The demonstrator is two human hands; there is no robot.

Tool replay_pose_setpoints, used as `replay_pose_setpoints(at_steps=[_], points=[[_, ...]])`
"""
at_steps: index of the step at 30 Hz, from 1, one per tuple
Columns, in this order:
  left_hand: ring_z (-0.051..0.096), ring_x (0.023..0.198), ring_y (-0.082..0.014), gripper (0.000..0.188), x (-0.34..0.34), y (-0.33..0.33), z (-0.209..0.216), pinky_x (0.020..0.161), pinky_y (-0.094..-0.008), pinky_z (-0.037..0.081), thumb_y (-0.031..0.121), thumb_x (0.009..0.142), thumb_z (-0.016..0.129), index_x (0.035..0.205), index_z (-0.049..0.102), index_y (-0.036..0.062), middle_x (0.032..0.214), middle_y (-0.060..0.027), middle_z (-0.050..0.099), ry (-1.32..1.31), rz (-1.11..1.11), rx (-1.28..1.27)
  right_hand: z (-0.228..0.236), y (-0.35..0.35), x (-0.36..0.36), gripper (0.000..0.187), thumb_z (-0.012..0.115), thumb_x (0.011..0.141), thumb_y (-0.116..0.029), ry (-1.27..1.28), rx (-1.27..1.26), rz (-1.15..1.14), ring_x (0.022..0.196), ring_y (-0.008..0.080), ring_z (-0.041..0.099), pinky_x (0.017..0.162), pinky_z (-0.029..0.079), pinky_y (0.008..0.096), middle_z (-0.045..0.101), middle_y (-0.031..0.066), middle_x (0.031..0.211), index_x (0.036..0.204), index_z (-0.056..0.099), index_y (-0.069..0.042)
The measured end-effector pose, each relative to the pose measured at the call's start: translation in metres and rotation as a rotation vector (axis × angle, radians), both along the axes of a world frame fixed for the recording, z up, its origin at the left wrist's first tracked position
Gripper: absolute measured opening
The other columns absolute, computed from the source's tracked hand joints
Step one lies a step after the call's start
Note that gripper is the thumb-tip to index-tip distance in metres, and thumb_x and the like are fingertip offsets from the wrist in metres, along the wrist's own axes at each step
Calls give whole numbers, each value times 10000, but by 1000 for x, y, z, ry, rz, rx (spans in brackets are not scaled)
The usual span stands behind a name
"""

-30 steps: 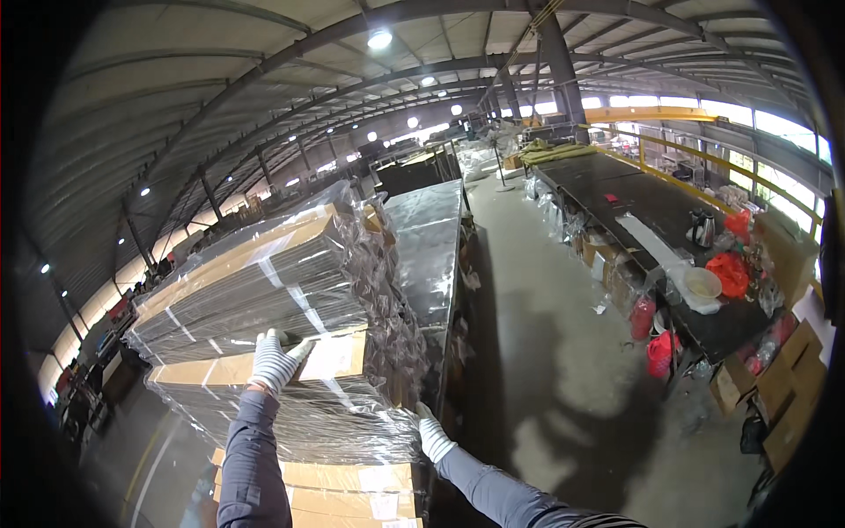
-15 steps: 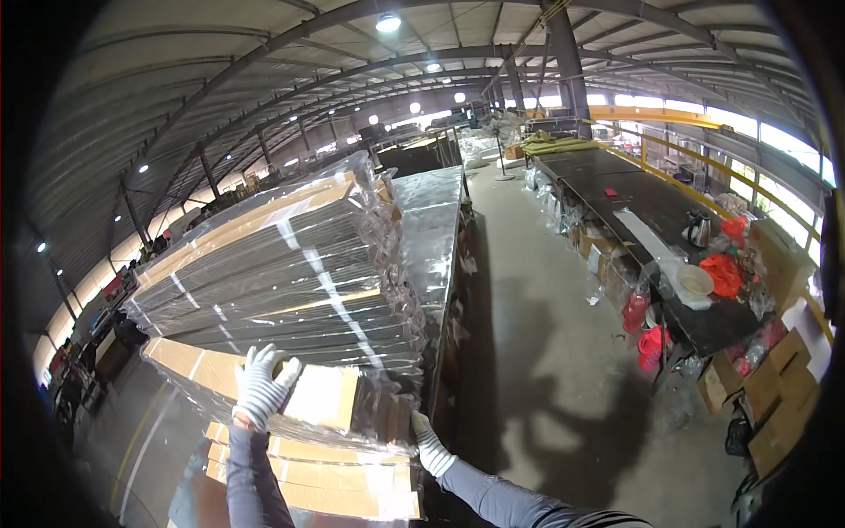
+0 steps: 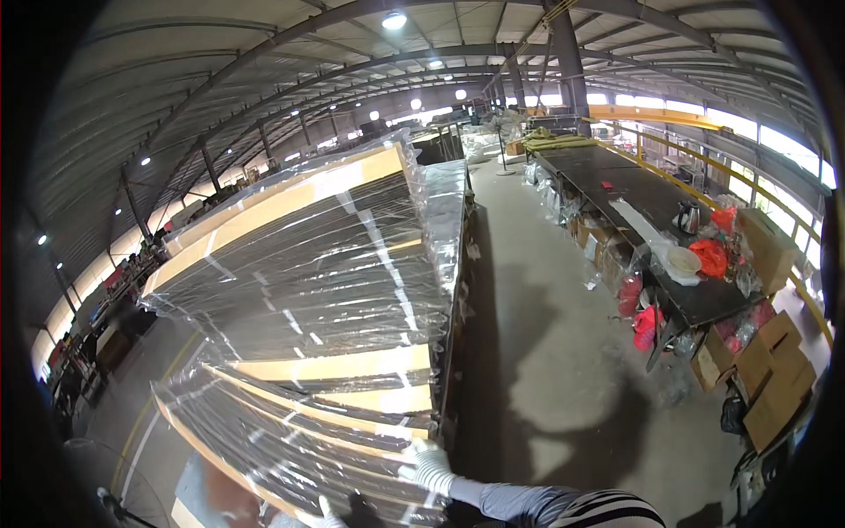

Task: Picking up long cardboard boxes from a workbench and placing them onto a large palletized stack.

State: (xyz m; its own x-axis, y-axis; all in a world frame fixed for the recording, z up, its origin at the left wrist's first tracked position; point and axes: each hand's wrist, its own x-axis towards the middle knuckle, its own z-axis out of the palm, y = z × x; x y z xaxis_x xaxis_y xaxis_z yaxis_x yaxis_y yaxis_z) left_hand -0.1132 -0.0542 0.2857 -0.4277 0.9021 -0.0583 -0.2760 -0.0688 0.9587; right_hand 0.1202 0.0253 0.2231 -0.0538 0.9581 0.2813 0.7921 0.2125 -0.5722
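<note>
At the lower left of the frame my left hand (image 3: 330, 517) has dropped from the stack's upper face to the bottom edge, only fingertips showing; whether its grip is closed I cannot tell; the wrapped stack (image 3: 308, 290) now fills the centre left, its lower panels (image 3: 290, 440) tilting toward me, so I judge them shifting; at the lower centre my right hand (image 3: 429, 466) lies flat and open on their corner; far right, the desk (image 3: 704, 304) stands well apart.
</note>
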Motion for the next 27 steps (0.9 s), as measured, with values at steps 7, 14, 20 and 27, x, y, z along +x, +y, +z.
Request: replay_pose_setpoints(at_steps=[7, 14, 20, 27], points=[[479, 1187, -298, 540, -139, -114, -238, 1073, -495, 345, 358, 909, 611, 1356, 489, 81, 1310, -126, 492, -15, -297, -235, -75, -132, -122, 699, 644, 809, -409, -462, -97, 894, 1390, 385, 333, 1110, 292, 549, 385, 124, 1509, 1414, 462, -111], [440, 1309, -298, 616, -107, -175, -193, 1044, -514, 363, 513, 912, 603, 1389, 457, 153, 1397, -71, 509, -600, -357, -596, -69, -128, -120, 745, 587, 887, -477, -639, -104, 845, 1447, 401, 233, 1157, 201, 566, 253, 136, 1593, 1503, 356, -127], [598, 1021, -204, 421, -60, -218, -249, 838, -411, 504, 423, 953, 602, 1264, 568, 141, 1212, -67, 634, -640, -496, -630, -52, -134, -148, 765, 628, 838, -465, -712, -168, 908, 1423, 408, 274, 1145, 229, 552, 299, 156, 1566, 1471, 403, -100], [517, 1219, -216, 432, -69, -219, -221, 1009, -459, 376, 423, 932, 604, 1332, 567, 262, 1283, 41, 604, -562, -169, -463, 16, -136, -161, 705, 762, 728, -325, -730, -171, 718, 1345, 333, 412, 1132, 302, 471, 496, 179, 1396, 1323, 523, -31]])
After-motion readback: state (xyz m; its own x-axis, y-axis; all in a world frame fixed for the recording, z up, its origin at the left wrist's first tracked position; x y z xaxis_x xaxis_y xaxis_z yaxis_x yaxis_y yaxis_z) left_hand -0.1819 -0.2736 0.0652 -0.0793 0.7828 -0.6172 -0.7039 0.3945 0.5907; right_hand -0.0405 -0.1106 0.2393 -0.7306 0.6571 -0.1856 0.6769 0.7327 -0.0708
